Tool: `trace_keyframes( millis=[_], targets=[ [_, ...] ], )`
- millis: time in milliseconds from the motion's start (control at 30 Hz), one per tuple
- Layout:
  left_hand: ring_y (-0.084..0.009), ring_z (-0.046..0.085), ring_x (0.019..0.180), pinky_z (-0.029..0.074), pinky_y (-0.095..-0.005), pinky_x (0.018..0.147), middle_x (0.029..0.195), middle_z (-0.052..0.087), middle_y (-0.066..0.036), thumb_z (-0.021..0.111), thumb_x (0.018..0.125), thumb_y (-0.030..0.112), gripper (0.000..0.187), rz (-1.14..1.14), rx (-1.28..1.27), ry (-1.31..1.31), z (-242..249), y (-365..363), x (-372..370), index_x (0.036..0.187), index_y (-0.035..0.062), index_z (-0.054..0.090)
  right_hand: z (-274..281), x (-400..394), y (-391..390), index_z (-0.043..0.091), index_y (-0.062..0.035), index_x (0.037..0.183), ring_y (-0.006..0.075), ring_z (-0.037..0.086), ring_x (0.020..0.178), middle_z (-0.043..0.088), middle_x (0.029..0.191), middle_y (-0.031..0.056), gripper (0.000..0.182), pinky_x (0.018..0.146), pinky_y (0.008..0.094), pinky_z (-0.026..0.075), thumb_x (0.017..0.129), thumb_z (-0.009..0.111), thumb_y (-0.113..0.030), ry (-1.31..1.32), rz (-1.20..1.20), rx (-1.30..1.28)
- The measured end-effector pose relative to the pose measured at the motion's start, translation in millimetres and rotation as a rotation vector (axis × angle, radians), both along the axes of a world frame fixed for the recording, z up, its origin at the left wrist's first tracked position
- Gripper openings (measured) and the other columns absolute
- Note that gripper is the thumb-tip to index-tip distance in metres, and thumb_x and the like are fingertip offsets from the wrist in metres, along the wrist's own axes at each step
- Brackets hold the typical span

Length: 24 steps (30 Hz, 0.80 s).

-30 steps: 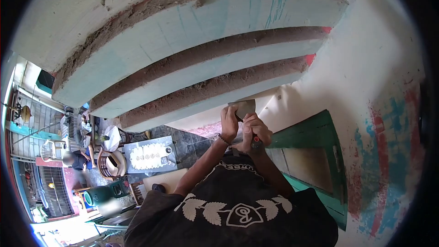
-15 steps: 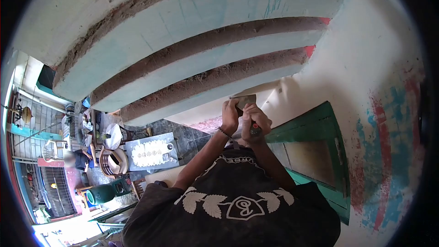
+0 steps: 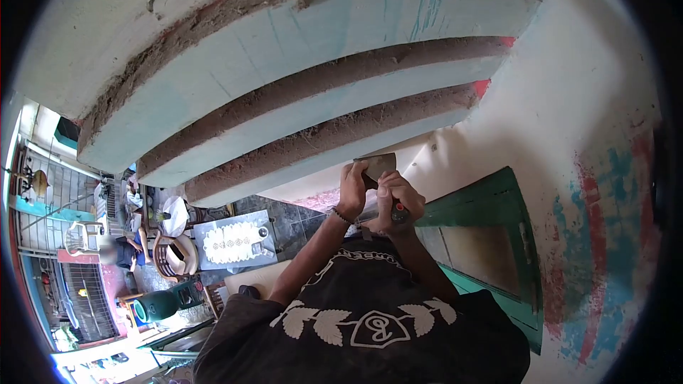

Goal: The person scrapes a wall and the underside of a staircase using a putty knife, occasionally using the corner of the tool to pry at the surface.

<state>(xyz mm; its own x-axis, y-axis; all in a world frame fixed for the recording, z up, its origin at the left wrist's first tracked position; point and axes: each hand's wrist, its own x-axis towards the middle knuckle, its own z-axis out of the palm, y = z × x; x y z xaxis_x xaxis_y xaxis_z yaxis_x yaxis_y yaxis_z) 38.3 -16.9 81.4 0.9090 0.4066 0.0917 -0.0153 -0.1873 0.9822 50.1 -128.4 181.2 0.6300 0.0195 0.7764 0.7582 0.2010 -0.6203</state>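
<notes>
A putty knife with a wide metal blade [image 3: 378, 164] is held up in front of my chest, below the lowest step edge. Closed around its dark handle [image 3: 399, 212] is my right hand [image 3: 403, 195], with the red-marked butt end showing beneath the fingers. My left hand [image 3: 351, 188], with a beaded bracelet at the wrist, grips the blade's left side, thumb toward the metal. Above both hands run pale blue-white steps [image 3: 299, 110] with rough, dusty brown bands between them.
On the right, a wall [image 3: 583, 85] carries red and blue paint patches, beside a green door frame [image 3: 528, 242]. Down at the left are a table with a white lace cloth [image 3: 231, 242], a wooden chair [image 3: 167, 259] and a seated person [image 3: 128, 250].
The steps sit slightly lower in view as the camera shifts. My hands and the putty knife have moved slightly down, the blade a little farther from the step edge.
</notes>
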Motion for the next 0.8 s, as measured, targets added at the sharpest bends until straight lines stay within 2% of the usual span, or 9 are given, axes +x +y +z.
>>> trace_keyframes(
  millis=[67,200,233,333,467,533,667,733,800],
  targets=[
    [-0.0378,0.056,0.095,0.046,-0.0410,0.086,0.101,0.059,-0.024,0.058,0.084,0.017,0.032,0.043,0.483,-0.010,-19.4,3.5,0.8,0.109,-0.0015,0.056,-13.1,4.3,4.0,0.051,0.0045,0.071,0.0240,0.059,0.058,0.057,0.065,0.0151,0.009,0.063,0.0402,0.053,0.080,0.054,0.007,-0.002,-0.010,-0.026],
    [-0.0337,0.056,0.099,0.047,-0.0385,0.087,0.102,0.059,-0.021,0.054,0.086,0.011,0.028,0.087,-0.148,0.155,-4.6,-5.0,4.9,0.111,-0.0020,0.056,-13.2,10.6,2.7,0.050,0.0034,0.071,0.0248,0.059,0.059,0.057,0.066,0.0144,0.011,0.063,0.0395,0.053,0.079,0.054,0.008,-0.019,-0.049,-0.042],
    [-0.0320,0.055,0.100,0.047,-0.0378,0.087,0.102,0.058,-0.019,0.053,0.088,0.010,0.026,-0.100,-0.228,0.122,-4.6,8.7,7.5,0.112,-0.0001,0.055,-0.7,8.4,2.8,0.049,0.0027,0.070,0.0248,0.058,0.060,0.057,0.066,0.0135,0.012,0.064,0.0388,0.053,0.078,0.055,0.010,-0.051,-0.055,-0.037],
    [-0.0317,0.054,0.095,0.046,-0.0387,0.083,0.099,0.058,-0.020,0.051,0.087,0.009,0.020,0.123,0.439,-0.038,-3.5,-3.1,-1.5,0.103,-0.0005,0.059,-11.8,-0.6,0.0,0.047,0.0017,0.070,0.0247,0.058,0.061,0.057,0.068,0.0119,0.015,0.065,0.0394,0.053,0.079,0.055,0.010,-0.020,0.049,0.039],
    [-0.0357,0.054,0.098,0.045,-0.0410,0.086,0.097,0.060,-0.022,0.059,0.079,0.009,0.027,0.064,0.453,0.015,1.3,0.6,1.7,0.105,0.0007,0.057,-8.1,-1.9,-1.7,0.047,0.0033,0.068,0.0235,0.054,0.054,0.056,0.063,0.0133,0.014,0.061,0.0415,0.052,0.080,0.054,0.006,-0.062,0.005,0.041],
    [-0.0364,0.054,0.097,0.044,-0.0418,0.086,0.097,0.061,-0.021,0.060,0.078,0.013,0.030,0.032,-0.049,0.079,18.7,-3.8,-0.6,0.105,0.0005,0.057,2.2,0.0,0.3,0.047,0.0033,0.069,0.0234,0.054,0.054,0.055,0.063,0.0128,0.013,0.061,0.0416,0.052,0.080,0.054,0.006,-0.048,-0.005,0.013],
    [-0.0335,0.056,0.093,0.046,-0.0413,0.083,0.095,0.061,-0.019,0.058,0.080,0.016,0.029,0.035,-0.207,0.110,5.7,2.3,4.6,0.101,-0.0022,0.057,-18.5,3.2,1.9,0.048,0.0035,0.070,0.0247,0.056,0.056,0.057,0.064,0.0137,0.013,0.061,0.0412,0.053,0.081,0.054,0.006,-0.071,0.032,0.046],
    [-0.0334,0.057,0.093,0.046,-0.0407,0.083,0.097,0.061,-0.019,0.059,0.080,0.017,0.029,0.007,-0.871,0.133,1.3,10.5,10.1,0.101,-0.0025,0.057,-11.0,-0.6,1.0,0.047,0.0024,0.069,0.0243,0.057,0.056,0.057,0.064,0.0133,0.014,0.062,0.0412,0.053,0.080,0.054,0.006,-0.056,-0.003,0.068],
    [-0.0308,0.056,0.097,0.046,-0.0378,0.085,0.098,0.060,-0.018,0.057,0.086,0.020,0.026,0.027,-0.313,0.095,4.2,9.3,5.7,0.101,-0.0013,0.058,2.1,1.3,-0.8,0.047,0.0012,0.068,0.0237,0.058,0.056,0.057,0.063,0.0120,0.014,0.062,0.0399,0.053,0.078,0.056,0.007,-0.044,-0.037,0.065]
  ],
)
